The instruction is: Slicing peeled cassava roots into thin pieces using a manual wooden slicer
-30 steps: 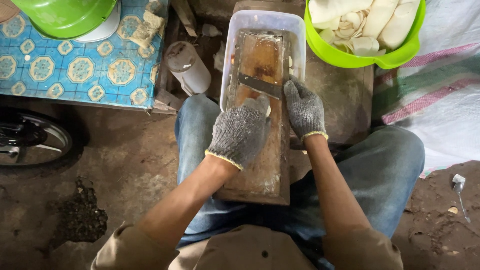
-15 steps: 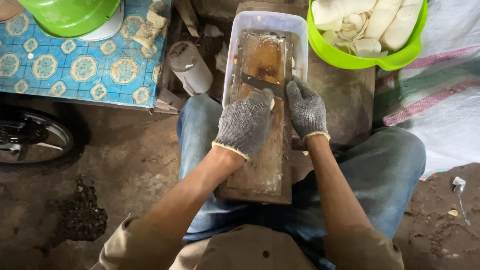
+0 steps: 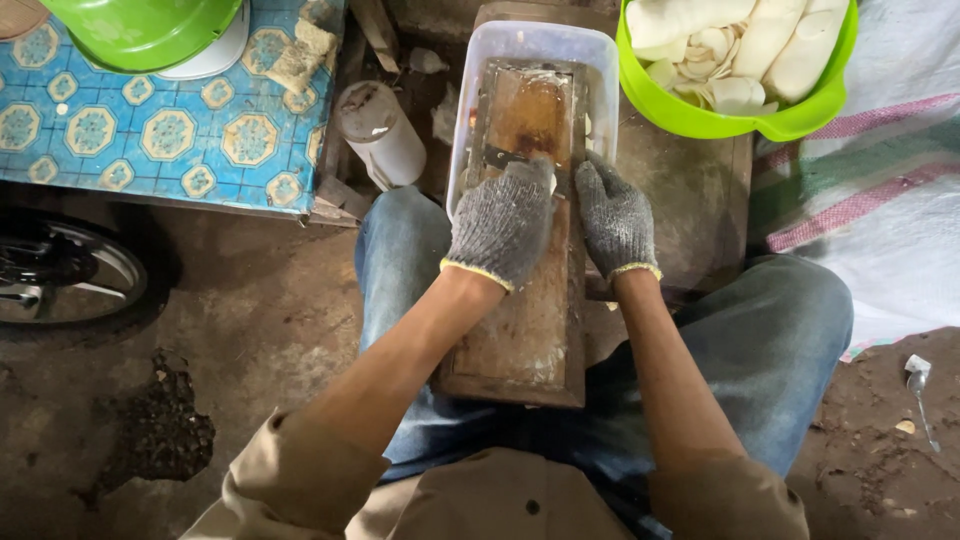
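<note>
A long wooden slicer board lies on my lap, its far end resting inside a translucent plastic tub. A metal blade crosses the board just ahead of my fingers. My left hand, in a grey knit glove, presses down on the board at the blade, and a small white root piece shows at its fingertips. My right hand, also gloved, grips the board's right edge beside it.
A green bowl of peeled white roots and slices stands at the far right. A blue patterned tabletop with another green bowl is at the left, a white cylindrical container beside it. A wheel sits left, a striped sack right.
My left hand has slid forward along the board toward the blade and the tub. My right hand has stayed on the board's edge.
</note>
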